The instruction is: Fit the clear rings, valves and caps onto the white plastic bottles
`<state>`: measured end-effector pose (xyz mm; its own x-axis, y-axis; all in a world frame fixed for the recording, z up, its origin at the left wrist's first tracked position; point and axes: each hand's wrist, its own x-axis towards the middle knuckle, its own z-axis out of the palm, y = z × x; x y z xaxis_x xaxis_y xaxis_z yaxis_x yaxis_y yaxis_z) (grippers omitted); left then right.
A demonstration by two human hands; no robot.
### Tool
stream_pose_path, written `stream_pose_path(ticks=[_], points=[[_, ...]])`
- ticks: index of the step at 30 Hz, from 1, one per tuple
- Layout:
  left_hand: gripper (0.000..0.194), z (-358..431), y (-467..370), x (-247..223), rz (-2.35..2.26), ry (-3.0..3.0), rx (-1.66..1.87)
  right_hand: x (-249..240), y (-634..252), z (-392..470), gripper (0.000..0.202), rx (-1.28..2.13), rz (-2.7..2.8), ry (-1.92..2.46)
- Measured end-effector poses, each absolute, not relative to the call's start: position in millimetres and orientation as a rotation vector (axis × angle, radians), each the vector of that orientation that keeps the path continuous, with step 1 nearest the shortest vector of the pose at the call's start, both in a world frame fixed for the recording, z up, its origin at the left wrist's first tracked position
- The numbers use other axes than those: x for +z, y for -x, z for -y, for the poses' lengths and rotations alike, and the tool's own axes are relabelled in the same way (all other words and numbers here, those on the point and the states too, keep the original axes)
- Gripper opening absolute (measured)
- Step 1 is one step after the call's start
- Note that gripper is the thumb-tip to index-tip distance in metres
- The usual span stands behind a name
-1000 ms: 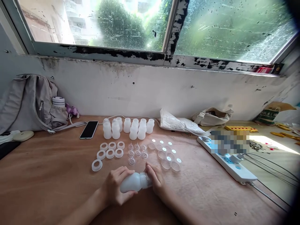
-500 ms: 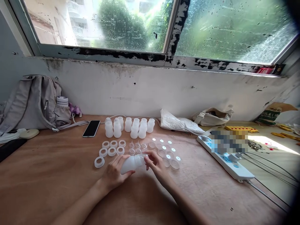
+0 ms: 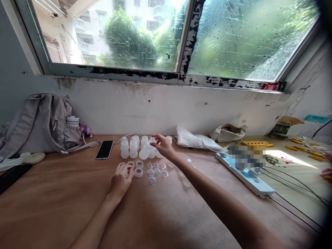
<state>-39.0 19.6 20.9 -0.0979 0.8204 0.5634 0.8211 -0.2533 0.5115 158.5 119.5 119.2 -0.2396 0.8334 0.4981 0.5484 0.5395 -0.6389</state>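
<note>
My right hand (image 3: 164,146) reaches to the row of frosted baby bottles (image 3: 125,149), its fingers closed on a tilted bottle (image 3: 145,151). That bottle leans in front of the others, which stand upright. My left hand (image 3: 121,180) is lower left, fingers curled over the white screw rings (image 3: 138,172); it appears to grip one, partly hidden by the fingers. Clear bottle nipples (image 3: 157,171) lie in a group between my hands. To their right are clear round discs (image 3: 186,182) and a small white disc (image 3: 189,160), partly hidden by my right forearm.
A phone (image 3: 104,149) lies left of the bottles, near a grey backpack (image 3: 41,124). Behind to the right are a white plastic bag (image 3: 192,138) and a beige pouch (image 3: 228,132). A power strip (image 3: 246,176) with cables runs along the right. Another person's hand (image 3: 327,172) shows at the right edge.
My right hand has carried the bottle forward to the other bottles. My left hand has let go of it and moved left to the rings. The view has tilted up slightly.
</note>
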Motion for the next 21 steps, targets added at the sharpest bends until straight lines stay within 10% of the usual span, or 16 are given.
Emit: stream_pose_path(ticks=[21], points=[[0.011,-16.8,46.7,24.8,1.752,2.386,-1.114,115.9,-97.3,-164.8,0.023,0.033,2.301,1.422]])
